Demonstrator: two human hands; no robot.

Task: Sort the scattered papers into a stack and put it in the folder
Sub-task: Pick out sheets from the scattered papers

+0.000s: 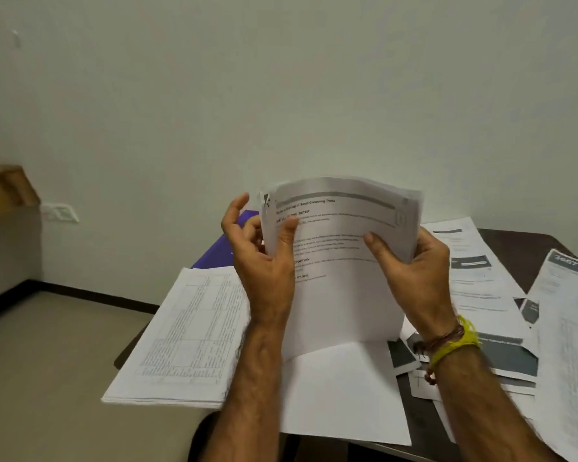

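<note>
Papers (341, 248) pinched upright between left hand (264, 258) and right hand (411, 265).

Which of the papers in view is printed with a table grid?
The stack of papers at the table's left edge, left of the left hand; its top sheet carries a ruled table, while the others show text or dark blocks.

- The dark table (514, 238) is covered at 3 o'clock by scattered papers (481, 281).
- At 9 o'clock, room is taken by a paper stack (184, 335).
- Free table is seen at 1 o'clock.

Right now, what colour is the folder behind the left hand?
Purple, seen best in the head view: the folder lies flat on the table.
</note>
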